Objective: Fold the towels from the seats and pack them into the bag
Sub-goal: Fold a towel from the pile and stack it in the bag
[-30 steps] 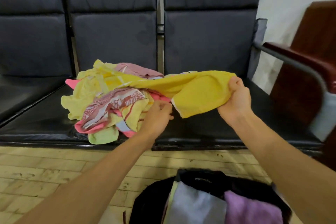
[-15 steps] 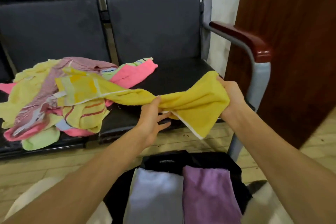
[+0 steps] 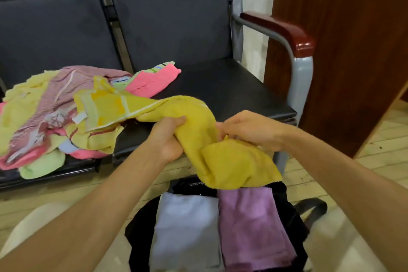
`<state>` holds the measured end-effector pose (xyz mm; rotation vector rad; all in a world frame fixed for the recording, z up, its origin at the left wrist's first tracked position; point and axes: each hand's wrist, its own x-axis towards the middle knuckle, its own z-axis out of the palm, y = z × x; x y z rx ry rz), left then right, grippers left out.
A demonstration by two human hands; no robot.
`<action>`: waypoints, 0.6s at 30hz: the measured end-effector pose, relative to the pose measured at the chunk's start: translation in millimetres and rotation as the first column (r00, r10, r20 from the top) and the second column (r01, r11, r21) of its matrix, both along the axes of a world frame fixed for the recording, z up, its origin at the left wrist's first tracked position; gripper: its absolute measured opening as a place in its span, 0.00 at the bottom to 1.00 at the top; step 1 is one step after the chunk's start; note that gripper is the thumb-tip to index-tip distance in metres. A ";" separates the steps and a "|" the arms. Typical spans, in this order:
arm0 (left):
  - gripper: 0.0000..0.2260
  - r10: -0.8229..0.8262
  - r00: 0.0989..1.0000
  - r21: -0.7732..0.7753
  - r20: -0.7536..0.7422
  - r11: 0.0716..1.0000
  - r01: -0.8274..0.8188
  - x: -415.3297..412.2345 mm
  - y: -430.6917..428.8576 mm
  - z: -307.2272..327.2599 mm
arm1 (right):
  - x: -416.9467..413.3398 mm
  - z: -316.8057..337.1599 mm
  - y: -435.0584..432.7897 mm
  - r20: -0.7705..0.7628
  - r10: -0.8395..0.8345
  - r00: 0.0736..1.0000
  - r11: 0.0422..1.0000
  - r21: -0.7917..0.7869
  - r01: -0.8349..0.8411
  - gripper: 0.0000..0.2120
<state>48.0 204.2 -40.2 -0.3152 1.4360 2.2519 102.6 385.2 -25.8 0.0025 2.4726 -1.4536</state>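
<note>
A yellow towel stretches from the pile on the seat down toward the bag. My left hand grips its bunched middle, thumb on top. My right hand pinches the towel's near end, which droops in a loose fold over the bag's rim. Below them an open black bag stands on the floor, holding a folded pale blue towel and a folded purple towel side by side. A heap of unfolded towels, yellow, pink, green and patterned, lies on the black seat at the left.
The seat row has dark backrests and a grey metal armrest with a red-brown wooden top at the right end. A brown wooden panel stands just beyond it. Pale wood flooring surrounds the bag. My knees flank the bag.
My hands have come closer together, and the towel's near end now sags over the bag. The view has tilted down, showing more of the bag.
</note>
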 end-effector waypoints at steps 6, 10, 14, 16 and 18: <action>0.11 -0.223 0.974 -0.113 -0.050 0.970 0.216 20.5 -16.5 10.6 | -27.3 -27.1 -10.7 -0.036 -0.342 0.939 0.939 -0.053 0.340 0.19; 0.12 -0.337 0.939 -0.150 -0.074 0.934 0.323 27.9 -26.0 15.2 | -27.3 -31.7 -27.4 0.199 -0.384 0.902 0.811 -0.395 0.432 0.29; 0.11 -0.319 0.938 -0.140 -0.136 0.943 0.301 27.7 -32.4 21.8 | -23.4 -19.3 -26.3 0.184 -0.321 0.929 0.755 -0.542 0.369 0.32; 0.12 -0.312 0.934 -0.161 -0.172 0.945 0.285 26.9 -31.4 21.5 | -22.1 -11.9 -21.9 0.149 -0.327 0.933 0.759 -0.546 0.354 0.25; 0.13 -0.307 0.935 -0.227 -0.179 0.937 0.264 26.7 -29.1 17.5 | -18.4 -11.6 -17.2 0.141 -0.344 0.928 0.768 -0.527 0.364 0.19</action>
